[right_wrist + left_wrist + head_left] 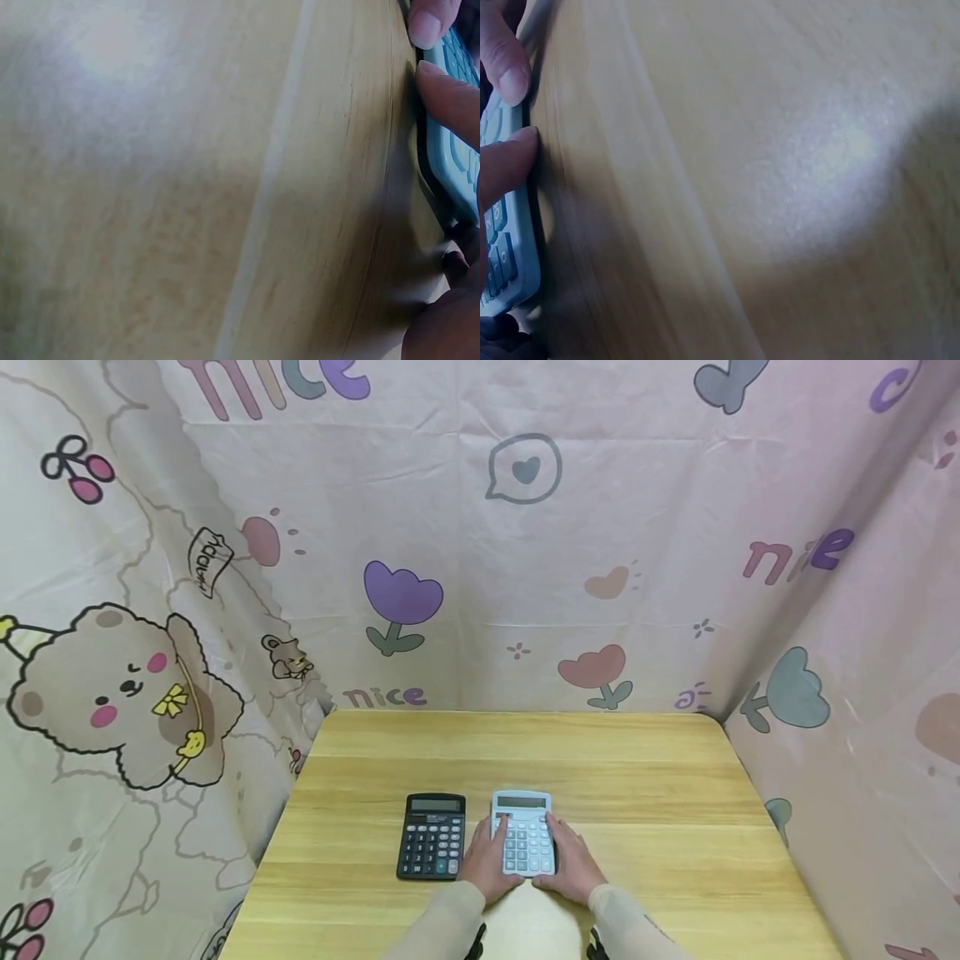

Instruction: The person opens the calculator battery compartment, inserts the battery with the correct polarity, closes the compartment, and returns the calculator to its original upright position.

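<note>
A light blue calculator [528,843] lies face up on the wooden table, its display at the far end. My left hand [486,868] grips its left side, with fingers along that edge and over the keys near it, and the thumb at the near edge. On the opposite side, my right hand [574,868] holds the right edge, its thumb also at the near end. Both thumbs lie close together on the near edge of the calculator [526,247] in the left wrist view. The right wrist view shows the same edge of the calculator [442,161], with the fingers underneath partly hidden.
Just left of my left hand, a black calculator [432,835] lies face up on the wooden table [360,760]. A printed cloth [457,527] hangs behind the table and along both sides.
</note>
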Available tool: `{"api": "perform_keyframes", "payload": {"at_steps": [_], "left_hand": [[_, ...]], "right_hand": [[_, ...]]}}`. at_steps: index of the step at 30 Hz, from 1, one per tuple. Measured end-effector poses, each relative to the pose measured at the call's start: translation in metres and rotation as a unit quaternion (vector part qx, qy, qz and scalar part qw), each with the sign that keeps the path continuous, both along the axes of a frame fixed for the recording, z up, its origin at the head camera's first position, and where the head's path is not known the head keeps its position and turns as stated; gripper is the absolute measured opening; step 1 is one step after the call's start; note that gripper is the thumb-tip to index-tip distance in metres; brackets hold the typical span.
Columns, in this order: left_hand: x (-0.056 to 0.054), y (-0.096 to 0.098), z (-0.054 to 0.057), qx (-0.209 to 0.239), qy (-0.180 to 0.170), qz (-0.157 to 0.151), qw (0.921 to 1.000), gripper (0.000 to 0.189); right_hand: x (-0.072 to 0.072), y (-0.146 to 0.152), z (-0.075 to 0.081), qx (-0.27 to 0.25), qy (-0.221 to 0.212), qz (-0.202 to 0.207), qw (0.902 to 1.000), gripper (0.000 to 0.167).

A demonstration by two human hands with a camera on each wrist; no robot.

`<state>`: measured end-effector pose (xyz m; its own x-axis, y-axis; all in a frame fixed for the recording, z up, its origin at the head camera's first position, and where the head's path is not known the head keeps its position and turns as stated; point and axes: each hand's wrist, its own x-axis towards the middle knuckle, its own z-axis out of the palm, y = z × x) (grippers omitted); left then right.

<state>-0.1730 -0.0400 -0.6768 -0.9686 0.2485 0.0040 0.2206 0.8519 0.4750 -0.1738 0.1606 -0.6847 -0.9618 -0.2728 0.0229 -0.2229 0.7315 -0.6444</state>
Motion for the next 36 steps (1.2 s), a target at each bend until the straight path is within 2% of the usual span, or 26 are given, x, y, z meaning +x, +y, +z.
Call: {"api": "perform_keyframes", "payload": {"at_steps": [5,10,23,26,29,36], "left_hand": [[0.000,0.000,-0.006,-0.015,0.015,-0.003,0.9998,0.112],[0.000,-0.001,-0.006,-0.010,0.019,-0.006,0.9998,0.113],[0.001,-0.006,-0.001,0.007,-0.002,-0.006,1.0000,0.112],[0.000,-0.009,0.003,0.019,-0.021,-0.006,0.9996,0.111],[-0.002,-0.013,0.008,0.027,-0.026,-0.008,0.9993,0.109],[-0.003,-0.027,0.030,0.046,0.015,-0.033,0.9983,0.096]], "right_hand": [[0.000,0.001,0.000,-0.011,-0.015,0.001,0.9998,0.117],[0.001,0.002,-0.002,-0.013,-0.026,-0.001,0.9996,0.116],[0.000,-0.001,-0.004,-0.011,-0.029,0.000,0.9995,0.116],[-0.003,-0.001,-0.003,-0.007,-0.033,0.002,0.9994,0.117],[-0.005,0.001,-0.003,-0.004,-0.032,0.011,0.9994,0.117],[-0.006,0.011,0.003,-0.006,-0.035,0.014,0.9993,0.113]]}}
